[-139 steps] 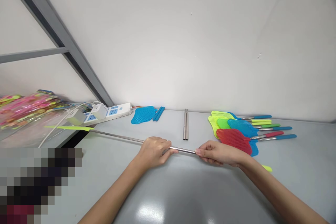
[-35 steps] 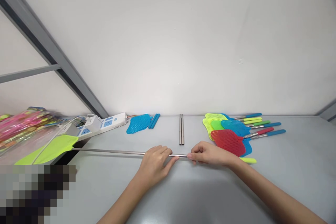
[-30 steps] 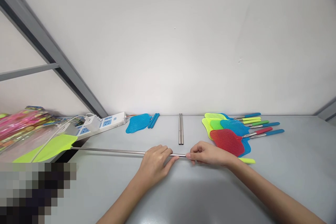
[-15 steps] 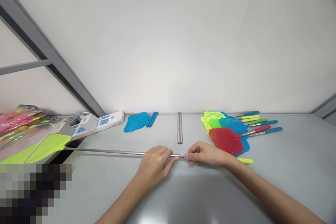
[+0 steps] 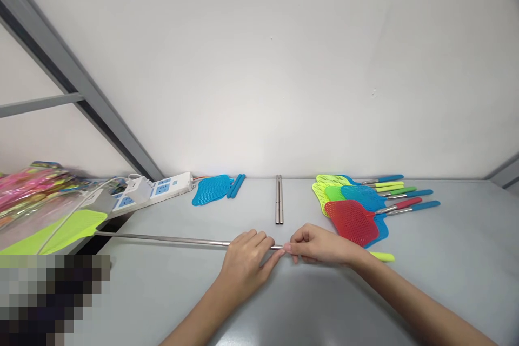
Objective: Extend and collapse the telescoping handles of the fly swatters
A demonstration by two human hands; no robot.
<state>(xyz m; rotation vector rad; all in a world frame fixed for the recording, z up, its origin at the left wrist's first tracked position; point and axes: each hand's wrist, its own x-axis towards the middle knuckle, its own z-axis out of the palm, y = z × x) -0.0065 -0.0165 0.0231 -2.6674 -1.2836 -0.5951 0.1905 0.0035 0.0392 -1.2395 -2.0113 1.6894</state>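
Note:
A long metal rod with a yellow-green fly swatter head at its left end lies low across the table. My left hand is closed around the rod near its right end. With thumb and fingers, my right hand pinches the rod's right tip, almost touching my left thumb. A yellow-green handle grip lies partly hidden behind my right forearm. Beyond my hands, two metal rods lie side by side.
Several assembled fly swatters in red, blue, green and yellow are piled to the right. A blue swatter head and two blue handle grips lie back left. Further left are a power strip and plastic-wrapped packs.
My left hand has moved a little right, closing the gap to my right hand. The rod and swatter head have shifted slightly. My right hand keeps its pinch on the tip.

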